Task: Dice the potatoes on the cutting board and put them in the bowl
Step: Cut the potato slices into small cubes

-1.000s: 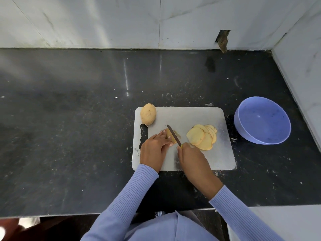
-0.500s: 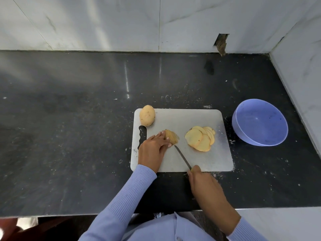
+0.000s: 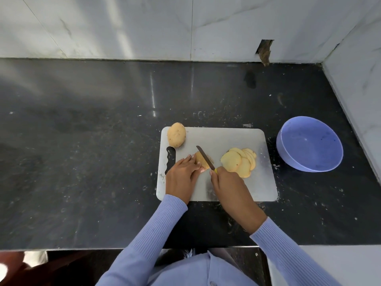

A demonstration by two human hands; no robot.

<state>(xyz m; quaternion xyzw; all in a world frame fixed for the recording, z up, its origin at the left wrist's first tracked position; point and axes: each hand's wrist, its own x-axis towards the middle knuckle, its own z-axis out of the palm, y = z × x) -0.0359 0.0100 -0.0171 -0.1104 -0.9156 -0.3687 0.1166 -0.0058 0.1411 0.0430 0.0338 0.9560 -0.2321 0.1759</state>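
A grey cutting board (image 3: 226, 139) lies on the black counter. My left hand (image 3: 182, 177) holds a small potato piece (image 3: 201, 161) down on the board with curled fingers. My right hand (image 3: 228, 182) grips a knife (image 3: 204, 156) by its yellow handle, and the blade rests on the right face of that piece. A pile of round potato slices (image 3: 239, 163) lies just right of the knife. A whole unpeeled potato (image 3: 176, 134) sits at the board's far left corner. The purple bowl (image 3: 309, 144) stands to the right of the board with nothing visible inside.
The black counter (image 3: 92, 151) stretches far to the left and behind the board. White marble walls (image 3: 185, 27) close off the back and the right side, near the bowl. The counter's front edge runs just below my forearms.
My right hand, which had drawn the knife back toward the board's near edge, has moved forward again and set the blade on the potato piece. My left hand stayed on the piece.
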